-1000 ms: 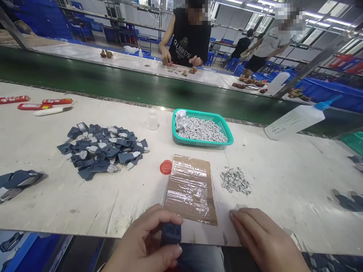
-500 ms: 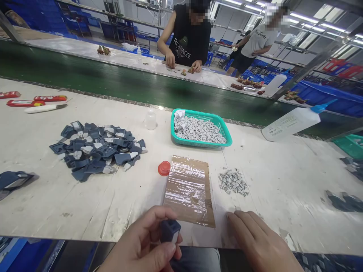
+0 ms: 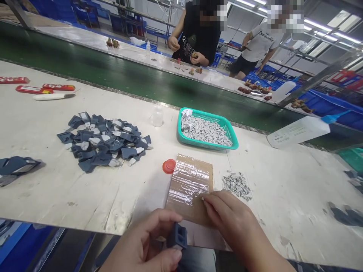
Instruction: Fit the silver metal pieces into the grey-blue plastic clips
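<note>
My left hand (image 3: pixel 150 241) grips a small dark blue block-shaped part (image 3: pixel 177 237) with square recesses, near the table's front edge. To its right, my right hand (image 3: pixel 229 213) is over the lower right of a piece of cardboard covered in shiny tape (image 3: pixel 188 185). Its thumb and forefinger pinch a tiny whitish piece (image 3: pixel 203 198). A small heap of grey-white pieces (image 3: pixel 237 186) lies just beyond that hand. Farther left is a pile of dark blue and light grey parts (image 3: pixel 104 141).
Behind the cardboard stands a green basket (image 3: pixel 208 144) of grey-white pieces. Also on the table are a red lid (image 3: pixel 169 166), a clear small jar (image 3: pixel 157 116), a white bottle (image 3: pixel 300 132) and a brush (image 3: pixel 53 96). Across the green belt (image 3: pixel 127 81) a person handles small items.
My right hand has moved left from the bare tabletop onto the cardboard, and a tiny piece now shows in its fingertips. The block in my left hand has turned, showing its recesses.
</note>
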Available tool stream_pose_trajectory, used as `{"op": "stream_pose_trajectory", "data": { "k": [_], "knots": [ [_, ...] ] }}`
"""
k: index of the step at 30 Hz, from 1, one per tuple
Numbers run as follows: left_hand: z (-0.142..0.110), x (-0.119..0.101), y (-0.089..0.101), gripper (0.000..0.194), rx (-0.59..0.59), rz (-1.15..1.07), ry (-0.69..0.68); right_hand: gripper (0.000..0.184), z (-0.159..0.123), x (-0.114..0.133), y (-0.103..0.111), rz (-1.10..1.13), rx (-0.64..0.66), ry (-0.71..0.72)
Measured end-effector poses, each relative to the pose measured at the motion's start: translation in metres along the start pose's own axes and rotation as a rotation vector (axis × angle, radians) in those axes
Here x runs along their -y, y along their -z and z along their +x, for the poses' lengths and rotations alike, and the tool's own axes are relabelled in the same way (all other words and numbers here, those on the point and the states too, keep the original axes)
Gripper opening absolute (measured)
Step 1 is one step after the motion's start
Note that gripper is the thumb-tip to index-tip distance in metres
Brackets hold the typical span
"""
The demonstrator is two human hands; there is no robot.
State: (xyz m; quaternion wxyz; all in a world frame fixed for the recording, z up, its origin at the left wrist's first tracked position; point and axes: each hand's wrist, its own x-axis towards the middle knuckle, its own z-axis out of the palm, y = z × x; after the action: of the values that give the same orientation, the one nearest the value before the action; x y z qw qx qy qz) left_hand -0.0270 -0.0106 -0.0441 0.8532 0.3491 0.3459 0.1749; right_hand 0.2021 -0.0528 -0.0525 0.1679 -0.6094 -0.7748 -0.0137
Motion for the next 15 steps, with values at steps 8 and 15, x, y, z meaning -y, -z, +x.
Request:
{"op": "stream_pose_trajectory", "data": {
  "k": [8, 15],
  "knots": [
    [0.002, 0.006, 0.011, 0.039, 0.031, 0.032, -0.014, 0.027, 0.013, 0.008, 0.007, -0.168, 0.048, 0.197],
    [0.000, 0.004, 0.007, 0.040, -0.010, 0.047, -0.023, 0.026, 0.017, 0.012, 0.013, -0.148, 0.046, 0.164]
  ]
}}
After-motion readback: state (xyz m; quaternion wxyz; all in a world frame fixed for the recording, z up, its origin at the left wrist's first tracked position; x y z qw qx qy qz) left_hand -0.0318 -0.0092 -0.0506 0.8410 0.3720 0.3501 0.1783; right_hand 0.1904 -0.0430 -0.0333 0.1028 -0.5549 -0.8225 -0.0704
